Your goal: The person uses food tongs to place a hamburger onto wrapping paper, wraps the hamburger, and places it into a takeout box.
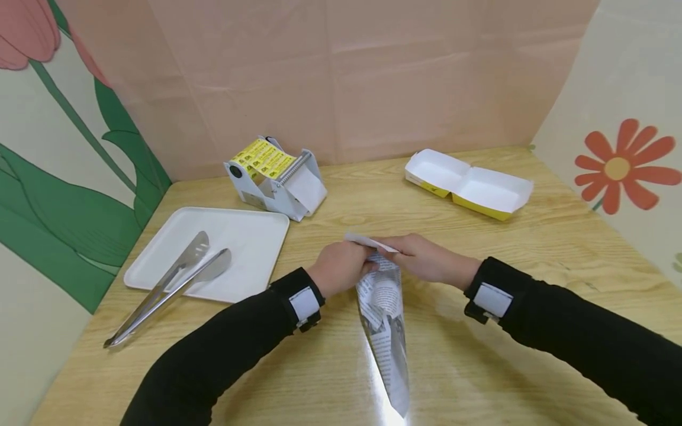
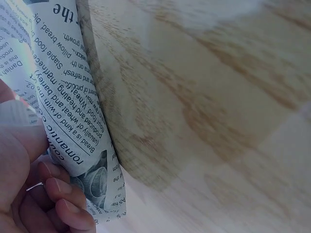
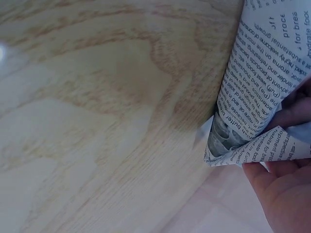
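Observation:
A wrap of newsprint-style paper [image 1: 386,340] lies lengthwise towards the person, its near end narrowing to a point. My left hand [image 1: 341,267] grips the far end from the left, with curled fingers against the printed side [image 2: 73,107] in the left wrist view. From the right, my right hand [image 1: 426,258] pinches a flap [image 1: 367,240] folded across that end. The right wrist view shows the fold [image 3: 272,148] between the thumb and fingers of the right hand [image 3: 289,196]. Whatever the paper encloses is hidden.
At the back left stands a label dispenser [image 1: 277,177] with a yellow label roll. A white tray [image 1: 250,231] sits left, with metal tongs [image 1: 160,296] lying across it and over its near edge. An open white-and-yellow carton [image 1: 469,183] is at the back right of the wooden table [image 1: 565,284].

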The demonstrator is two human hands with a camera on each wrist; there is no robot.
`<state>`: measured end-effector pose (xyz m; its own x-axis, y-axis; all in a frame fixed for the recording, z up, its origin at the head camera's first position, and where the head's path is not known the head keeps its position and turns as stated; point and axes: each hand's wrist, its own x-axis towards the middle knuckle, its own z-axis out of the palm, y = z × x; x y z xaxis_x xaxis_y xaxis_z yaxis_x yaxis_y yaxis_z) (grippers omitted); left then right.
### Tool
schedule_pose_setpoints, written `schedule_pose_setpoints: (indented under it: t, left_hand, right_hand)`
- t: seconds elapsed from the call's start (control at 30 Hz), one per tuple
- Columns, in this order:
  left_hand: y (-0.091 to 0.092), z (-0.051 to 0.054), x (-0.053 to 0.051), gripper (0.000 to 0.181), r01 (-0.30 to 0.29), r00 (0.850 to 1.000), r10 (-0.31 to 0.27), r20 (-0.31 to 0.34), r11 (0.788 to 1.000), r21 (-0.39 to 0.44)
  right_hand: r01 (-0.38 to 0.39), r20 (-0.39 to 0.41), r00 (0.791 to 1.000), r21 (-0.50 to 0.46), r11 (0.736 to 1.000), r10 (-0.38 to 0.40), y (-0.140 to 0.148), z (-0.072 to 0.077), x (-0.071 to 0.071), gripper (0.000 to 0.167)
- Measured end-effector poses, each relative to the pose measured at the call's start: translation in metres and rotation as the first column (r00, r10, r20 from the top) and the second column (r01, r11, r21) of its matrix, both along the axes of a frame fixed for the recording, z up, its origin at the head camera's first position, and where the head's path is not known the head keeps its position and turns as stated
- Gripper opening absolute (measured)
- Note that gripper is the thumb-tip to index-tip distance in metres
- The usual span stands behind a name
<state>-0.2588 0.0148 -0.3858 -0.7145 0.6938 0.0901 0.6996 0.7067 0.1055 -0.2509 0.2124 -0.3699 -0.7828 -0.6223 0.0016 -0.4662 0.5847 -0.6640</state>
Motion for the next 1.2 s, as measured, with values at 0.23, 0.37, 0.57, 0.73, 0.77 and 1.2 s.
schedule_pose_setpoints:
  t: [0.23, 0.37, 0.57, 0.73, 0.77, 1.2]
  left_hand:
    - [0.001, 0.0, -0.001, 0.027, -0.032, 0.999, 0.032, 0.025, 0.999, -0.005]
    - [0.002, -0.001, -0.001, 0.027, -0.047, 0.999, 0.047, 0.01, 0.999, -0.001]
    - [-0.001, 0.0, 0.005, 0.029, -0.043, 0.986, 0.038, -0.163, 0.999, -0.031]
    - [-0.004, 0.001, 0.008, 0.028, -0.046, 0.985, 0.051, -0.166, 0.998, 0.031]
    - [-0.005, 0.0, 0.008, 0.026, -0.047, 0.986, 0.053, -0.156, 0.998, 0.044]
    - [-0.028, 0.008, 0.004, 0.013, 0.04, 0.999, -0.038, -0.026, 0.997, 0.065]
  right_hand:
    - [0.027, -0.026, 0.999, 0.03, 0.999, -0.026, -0.001, 0.001, 0.003, 0.044]
    - [0.018, 0.02, 1.0, 0.001, 1.0, -0.018, 0.0, 0.001, 0.001, 0.047]
    - [0.013, 0.097, 0.995, -0.071, 0.997, -0.006, 0.005, -0.001, 0.0, 0.048]
    - [0.026, 0.115, 0.993, -0.058, 0.998, -0.019, 0.007, -0.003, 0.0, 0.047]
    - [0.027, 0.112, 0.994, -0.05, 0.998, -0.021, 0.008, -0.003, 0.0, 0.046]
    - [-0.128, -0.076, 0.987, 0.138, 0.982, 0.14, 0.009, -0.011, -0.003, 0.044]
